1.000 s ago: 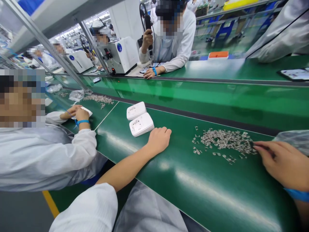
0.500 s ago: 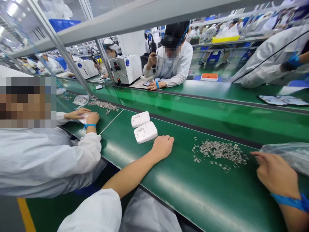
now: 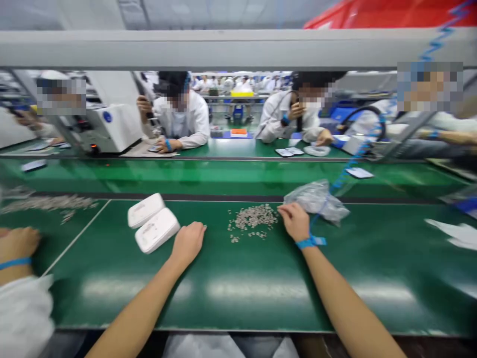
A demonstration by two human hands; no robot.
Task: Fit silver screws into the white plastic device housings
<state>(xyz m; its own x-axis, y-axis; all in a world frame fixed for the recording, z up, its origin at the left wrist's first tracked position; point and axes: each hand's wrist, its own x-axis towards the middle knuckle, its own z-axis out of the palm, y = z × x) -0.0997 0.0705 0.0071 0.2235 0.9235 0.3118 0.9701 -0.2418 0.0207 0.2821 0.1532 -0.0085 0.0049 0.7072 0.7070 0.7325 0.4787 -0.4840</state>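
Observation:
My left hand (image 3: 189, 242) rests on the green bench with its fingers curled closed, right beside two white plastic housings (image 3: 156, 230). Whatever those fingers may hold is hidden. The housings lie next to each other, the nearer one almost at my knuckles. To the right of them is a loose pile of small metal parts (image 3: 257, 217). My right hand (image 3: 296, 221), with a blue band at the wrist, is at the pile's right edge. Its thumb and forefinger are pinched together, and anything between them is too small and blurred to name.
A crumpled clear plastic bag (image 3: 320, 199) lies just behind my right hand. At left, a co-worker's hand (image 3: 20, 243) is near another heap of metal parts (image 3: 55, 203). A blue coiled cord (image 3: 354, 161) hangs at right. Co-workers sit across the green conveyor (image 3: 223, 174).
The view has swung right and levelled, so everything sits further left in it. Both hands keep about the same places, left by the housings and right at the pile's edge.

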